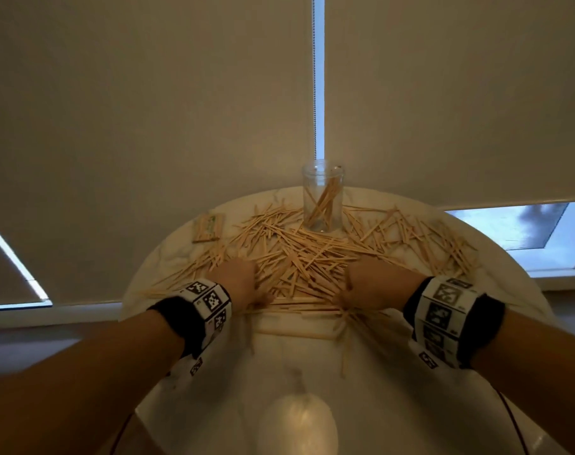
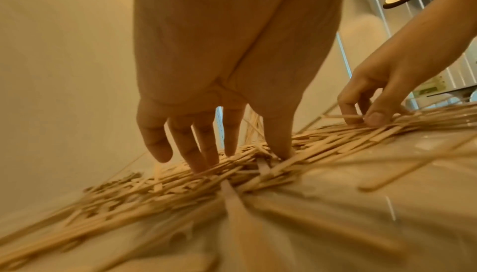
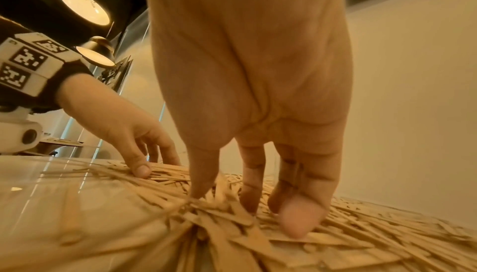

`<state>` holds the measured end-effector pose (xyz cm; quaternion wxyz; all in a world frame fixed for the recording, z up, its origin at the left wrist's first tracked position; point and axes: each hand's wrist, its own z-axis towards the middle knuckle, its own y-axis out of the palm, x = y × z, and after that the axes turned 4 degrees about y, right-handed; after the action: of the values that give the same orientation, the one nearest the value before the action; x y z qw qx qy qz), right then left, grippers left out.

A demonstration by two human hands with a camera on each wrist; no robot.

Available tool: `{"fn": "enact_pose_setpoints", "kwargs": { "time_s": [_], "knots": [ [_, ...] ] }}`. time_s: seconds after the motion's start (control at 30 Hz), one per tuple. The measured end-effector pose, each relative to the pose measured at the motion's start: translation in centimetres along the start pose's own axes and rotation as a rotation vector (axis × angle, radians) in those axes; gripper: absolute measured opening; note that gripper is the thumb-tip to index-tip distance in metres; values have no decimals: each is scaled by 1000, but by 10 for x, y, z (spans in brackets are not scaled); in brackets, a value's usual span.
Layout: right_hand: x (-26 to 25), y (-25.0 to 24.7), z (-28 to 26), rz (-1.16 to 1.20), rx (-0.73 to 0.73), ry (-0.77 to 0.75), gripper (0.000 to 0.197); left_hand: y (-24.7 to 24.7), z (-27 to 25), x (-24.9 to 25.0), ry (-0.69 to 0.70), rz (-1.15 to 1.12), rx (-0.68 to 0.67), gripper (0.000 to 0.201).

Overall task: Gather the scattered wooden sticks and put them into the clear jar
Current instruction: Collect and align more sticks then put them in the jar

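Note:
Several flat wooden sticks (image 1: 299, 254) lie strewn in a thick pile across the round white table (image 1: 378, 405). The clear jar (image 1: 323, 198) stands upright at the far middle, behind the pile, with a few sticks leaning inside. My left hand (image 1: 238, 277) is on the pile's near left; its fingers (image 2: 204, 149) point straight down and spread, tips and thumb pressing into the sticks (image 2: 180, 184). My right hand (image 1: 366, 284) is on the near right. Its thumb and curled fingers (image 3: 251, 184) pinch at sticks (image 3: 219, 188) that rise between them.
A small labelled bundle of sticks (image 1: 209, 228) lies at the table's far left. Loose sticks (image 1: 345, 343) stick out toward the near edge. Roller blinds and a bead chain (image 1: 315, 93) hang right behind the jar. A lamp's reflection (image 1: 299, 421) shines on the table's near part.

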<state>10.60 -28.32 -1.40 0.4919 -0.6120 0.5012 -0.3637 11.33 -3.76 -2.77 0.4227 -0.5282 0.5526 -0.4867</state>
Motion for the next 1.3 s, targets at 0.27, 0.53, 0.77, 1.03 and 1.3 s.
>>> {"fn": "enact_pose_setpoints", "kwargs": {
  "time_s": [0.27,0.53,0.77,1.03,1.3],
  "knots": [
    [-1,3,-8,-15,-8,-13,44,1,4,25,-32,-96,13,48],
    [9,1,-11,59,124,44,10,-10,9,33,-22,-100,32,30],
    [23,-13,-6,287,184,81,18,-40,11,28,-17,-238,93,25],
    [9,-37,-16,589,287,42,26,-42,19,27,-16,-693,224,38],
    [-36,-42,0,702,405,-72,27,-39,6,77,-42,-1282,234,94]
  ]
}}
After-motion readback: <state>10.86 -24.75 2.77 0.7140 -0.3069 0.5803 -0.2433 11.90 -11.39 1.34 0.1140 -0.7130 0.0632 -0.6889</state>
